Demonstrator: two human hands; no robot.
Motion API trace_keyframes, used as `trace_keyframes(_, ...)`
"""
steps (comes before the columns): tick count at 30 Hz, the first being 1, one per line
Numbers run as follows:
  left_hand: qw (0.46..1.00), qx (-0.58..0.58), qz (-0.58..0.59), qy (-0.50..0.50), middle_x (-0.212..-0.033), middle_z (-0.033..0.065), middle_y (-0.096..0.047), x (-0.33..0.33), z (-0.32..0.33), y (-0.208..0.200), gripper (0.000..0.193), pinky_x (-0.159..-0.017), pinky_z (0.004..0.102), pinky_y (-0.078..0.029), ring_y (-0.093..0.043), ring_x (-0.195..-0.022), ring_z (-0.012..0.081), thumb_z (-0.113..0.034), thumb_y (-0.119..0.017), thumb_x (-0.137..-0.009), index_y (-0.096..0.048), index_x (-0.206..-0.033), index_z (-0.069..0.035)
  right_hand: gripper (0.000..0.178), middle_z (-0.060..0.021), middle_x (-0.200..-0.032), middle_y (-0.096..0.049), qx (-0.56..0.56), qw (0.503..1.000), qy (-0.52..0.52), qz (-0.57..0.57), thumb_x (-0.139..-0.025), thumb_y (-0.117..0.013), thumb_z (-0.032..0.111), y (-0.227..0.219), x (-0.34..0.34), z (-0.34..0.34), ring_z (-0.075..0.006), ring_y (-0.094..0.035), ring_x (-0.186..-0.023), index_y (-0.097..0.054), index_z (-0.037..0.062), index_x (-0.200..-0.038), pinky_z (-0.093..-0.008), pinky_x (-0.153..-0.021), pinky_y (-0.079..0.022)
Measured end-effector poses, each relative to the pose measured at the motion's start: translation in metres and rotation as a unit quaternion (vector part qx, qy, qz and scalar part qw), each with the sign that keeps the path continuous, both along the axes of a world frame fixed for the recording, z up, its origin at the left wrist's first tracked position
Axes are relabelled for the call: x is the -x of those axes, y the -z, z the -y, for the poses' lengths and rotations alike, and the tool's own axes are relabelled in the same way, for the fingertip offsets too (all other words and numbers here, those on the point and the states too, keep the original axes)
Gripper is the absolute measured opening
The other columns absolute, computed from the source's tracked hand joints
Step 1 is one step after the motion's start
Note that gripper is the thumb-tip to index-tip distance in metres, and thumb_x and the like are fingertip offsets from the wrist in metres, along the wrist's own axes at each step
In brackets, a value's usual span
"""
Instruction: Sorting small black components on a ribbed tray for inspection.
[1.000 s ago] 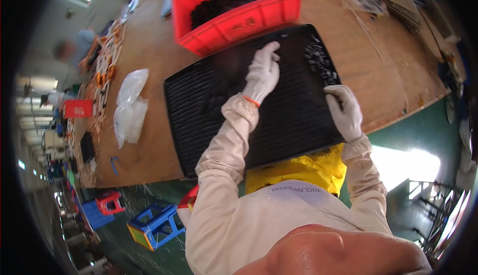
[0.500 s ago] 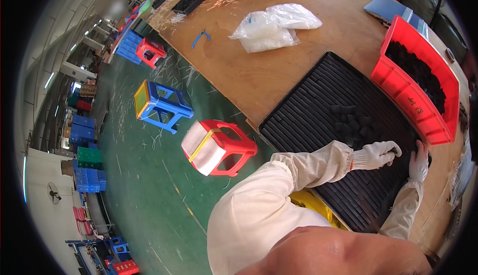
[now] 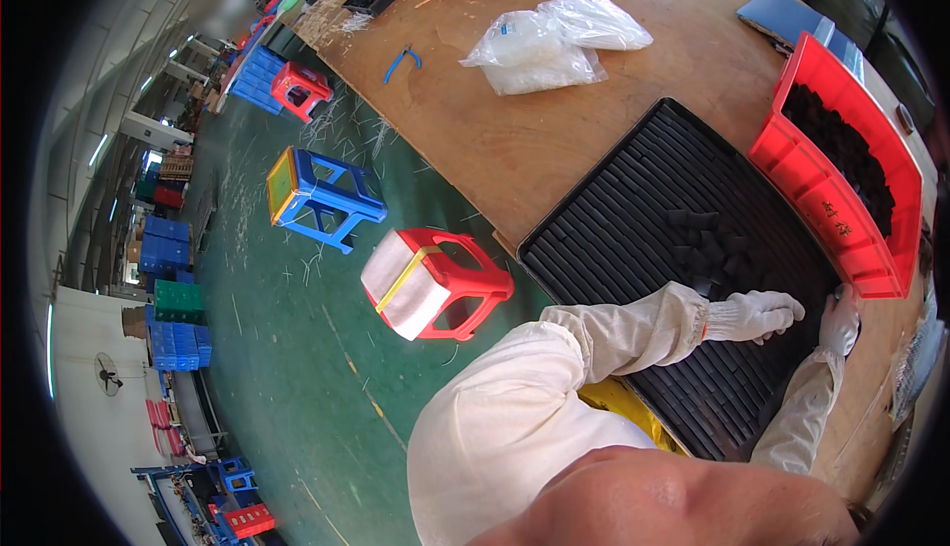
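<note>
Head view, black tray (image 3: 597,182): right of centre, long axis running upper left to lower right.
Left hand (image 3: 757,316): over it, fingers curled together; we cannot tell whether they pinch anything.
Right hand (image 3: 839,324): at the tray's right edge, grip unclear.
Loose black pieces (image 3: 709,243): piled up-left of both hands, nearer our left.

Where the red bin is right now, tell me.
In the head view, the red bin sits at the right, alongside the black tray, just above the right hand.

Black pieces (image 3: 709,246) on ribbed tray (image 3: 606,222)
</note>
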State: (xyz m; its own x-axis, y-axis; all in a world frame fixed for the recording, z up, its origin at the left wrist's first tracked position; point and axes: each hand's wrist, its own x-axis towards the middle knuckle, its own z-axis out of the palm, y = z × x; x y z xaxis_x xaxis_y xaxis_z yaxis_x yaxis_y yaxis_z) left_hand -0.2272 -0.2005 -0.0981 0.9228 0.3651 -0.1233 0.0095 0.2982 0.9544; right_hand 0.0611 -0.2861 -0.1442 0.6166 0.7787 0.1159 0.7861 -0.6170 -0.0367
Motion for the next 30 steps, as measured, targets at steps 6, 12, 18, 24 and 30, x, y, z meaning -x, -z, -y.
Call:
trace_keyframes(6, 0.999, -0.019, -0.018, -0.033, -0.091, 0.0025, -0.065, -0.003, -0.004, -0.006, 0.029, -0.068, 0.0276, -0.058, -0.061, -0.071, 0.0094, -0.022, -0.052, -0.104, -0.062, -0.127, -0.008, 0.026, -0.0155, -0.119, -0.066, -0.191, 0.975, -0.094, -0.058, -0.098, -0.060, 0.011, -0.045, 0.053, 0.013, -0.0297, -0.065, -0.109, -0.061, 0.0083, -0.124, -0.0382, -0.094, -0.051)
trace_keyframes(12, 0.992, 0.105, 0.029, -0.059, -0.084, 0.0056, -0.065, -0.010, -0.004, 0.003, 0.020, -0.061, 0.0268, -0.060, -0.064, -0.068, 0.0118, -0.008, -0.052, -0.101, -0.061, -0.117, 0.000, 0.023, -0.0055, -0.116, -0.065, -0.360, 0.868, -0.043, -0.339, -0.098, -0.060, 0.001, -0.070, 0.155, 0.051, -0.0145, -0.060, -0.107, -0.063, 0.0008, -0.120, -0.0275, -0.097, -0.046)
trace_keyframes(18, 0.999, 0.032, -0.011, -0.034, -0.081, 0.0053, -0.068, 0.002, 0.003, -0.015, 0.014, -0.057, 0.0249, -0.056, -0.065, -0.065, 0.0096, -0.009, -0.061, -0.098, -0.063, -0.107, 0.001, 0.014, -0.0038, -0.111, -0.063, -0.472, 0.753, -0.017, -0.457, -0.099, -0.060, 0.004, -0.025, 0.163, 0.061, -0.0119, -0.058, -0.102, -0.060, 0.0028, -0.113, -0.0283, -0.094, -0.048)
trace_keyframes(24, 0.989, -0.145, 0.011, -0.001, -0.084, 0.0075, -0.070, -0.003, 0.006, 0.003, 0.015, -0.068, 0.0293, -0.055, -0.068, -0.075, 0.0144, -0.012, -0.069, -0.092, -0.068, -0.102, -0.003, 0.012, -0.0032, -0.108, -0.061, -0.484, 0.722, -0.013, -0.494, -0.099, -0.063, 0.011, -0.017, 0.165, 0.070, -0.0117, -0.056, -0.100, -0.061, 0.0035, -0.108, -0.0276, -0.091, -0.046)
trace_keyframes(30, 0.993, -0.028, -0.118, 0.009, -0.085, 0.0028, -0.069, -0.003, -0.003, -0.021, 0.018, -0.066, 0.0252, -0.053, -0.064, -0.074, 0.0098, -0.018, -0.067, -0.095, -0.070, -0.109, -0.007, 0.010, -0.0034, -0.100, -0.064, -0.487, 0.723, 0.010, -0.490, -0.096, -0.066, 0.008, -0.042, 0.180, 0.050, -0.0114, -0.057, -0.092, -0.065, 0.0019, -0.104, -0.0273, -0.085, -0.048)
